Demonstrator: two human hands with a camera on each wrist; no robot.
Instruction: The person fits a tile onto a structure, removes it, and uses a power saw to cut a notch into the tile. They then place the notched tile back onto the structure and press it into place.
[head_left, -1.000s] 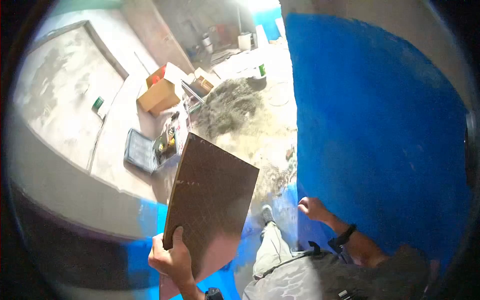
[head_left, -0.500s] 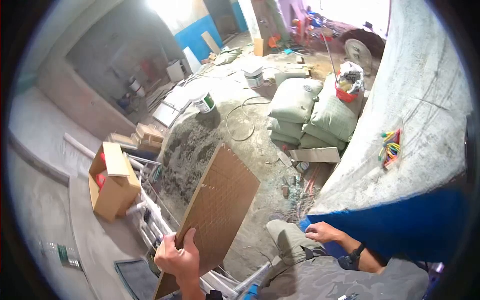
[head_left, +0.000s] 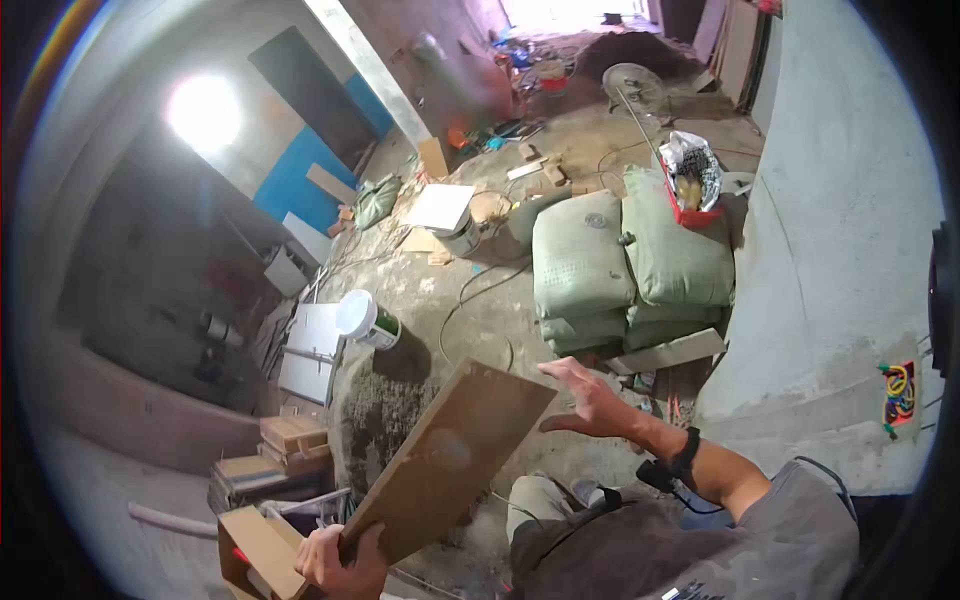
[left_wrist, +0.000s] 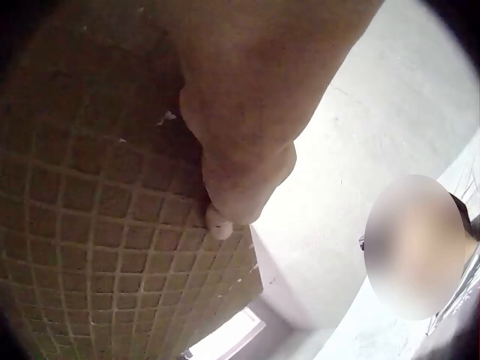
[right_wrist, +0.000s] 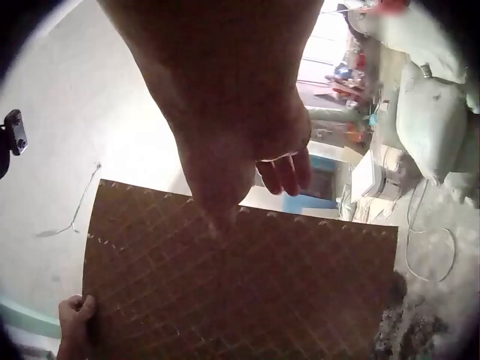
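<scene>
Tile [head_left: 447, 462] in curled left hand [head_left: 335, 562], right hand [head_left: 585, 397] spread nearby

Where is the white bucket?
In the head view, the white bucket lies on the floor left of centre, above the tile, left of the green sacks.

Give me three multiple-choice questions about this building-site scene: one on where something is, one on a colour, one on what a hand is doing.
1. Where does the person's left hand grip the flat brown grid-backed tile?
A. its near lower corner
B. its far top edge
C. its middle

2. What colour are the stacked filled sacks?
A. red
B. pale green
C. black

3. What is the right hand doing?
A. gripping the tile
B. holding a bucket
C. held open, holding nothing

1 A: the fingers wrap the near corner.
2 B: the sack cloth is pale green.
3 C: its fingers are spread by the tile's far edge.
</scene>
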